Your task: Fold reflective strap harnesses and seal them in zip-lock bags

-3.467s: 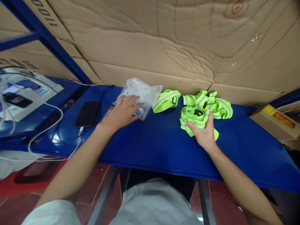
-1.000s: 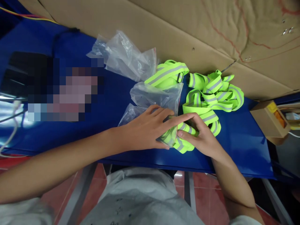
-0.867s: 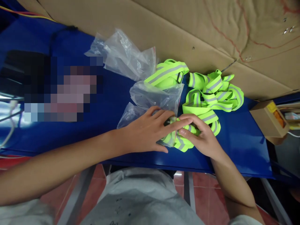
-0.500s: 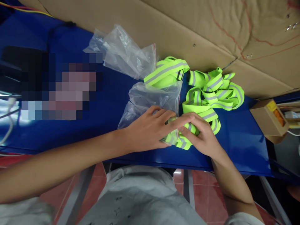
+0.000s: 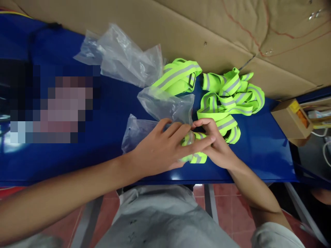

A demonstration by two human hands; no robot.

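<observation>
My left hand [image 5: 162,146] is closed over a clear zip bag [image 5: 139,129], its index finger stretched across to my right hand [image 5: 217,148]. A folded neon-yellow reflective strap [image 5: 198,157] with grey stripes lies partly within the bag's mouth, between the two hands. The fingers of my right hand are curled around the strap and the bag's edge, with the fingertips partly hidden. Just beyond the hands lies another clear bag [image 5: 170,103]. A loose heap of the same straps [image 5: 232,103] sits to the right of it.
More clear bags [image 5: 126,57] and a bundled strap with a black buckle [image 5: 181,75] lie at the back of the blue table [image 5: 261,148]. Brown board [image 5: 181,31] runs along the rear edge. An open cardboard box [image 5: 292,119] stands at right. A blurred patch covers the left.
My right hand's fingers have shifted up along the bag's mouth and curled more. The strap end shows between the hands. The whole view has shifted slightly.
</observation>
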